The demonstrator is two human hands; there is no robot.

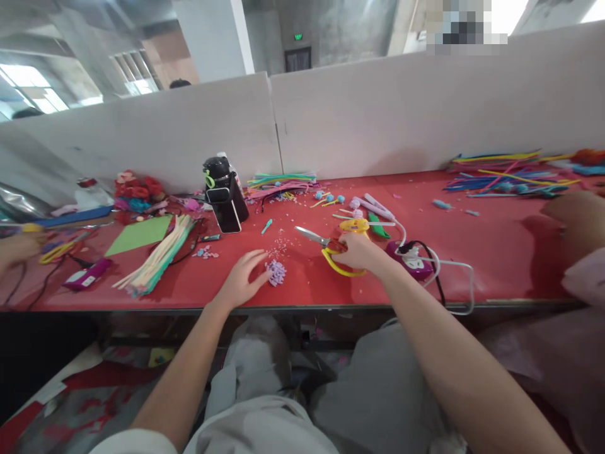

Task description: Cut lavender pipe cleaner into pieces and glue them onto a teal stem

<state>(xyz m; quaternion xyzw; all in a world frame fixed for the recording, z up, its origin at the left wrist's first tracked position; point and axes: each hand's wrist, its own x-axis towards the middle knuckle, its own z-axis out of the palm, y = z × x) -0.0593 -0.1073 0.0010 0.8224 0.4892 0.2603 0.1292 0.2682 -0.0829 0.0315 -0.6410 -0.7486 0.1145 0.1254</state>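
My left hand [242, 277] rests at the red table's front, fingers stretched and apart. Its thumb reaches to a small heap of short purple pieces [276, 273], touching or nearly touching its left side. My right hand [358, 251] is closed on a pair of scissors [312, 236] with red and yellow handles. Their blades point left and lie just above or on the table; which one I cannot tell. Tiny pink scraps [280, 244] are scattered between the heap and the blades. Behind my right hand is a yellow glue gun [353, 225], partly hidden.
A black bottle [239, 200] with a phone [225, 211] leaning on it stands behind. At left lie cream pipe cleaners [163, 255] and green sheet [140, 234]. A purple power strip [416, 267] with cables sits right. Co-workers' hands [579, 214] are at both sides.
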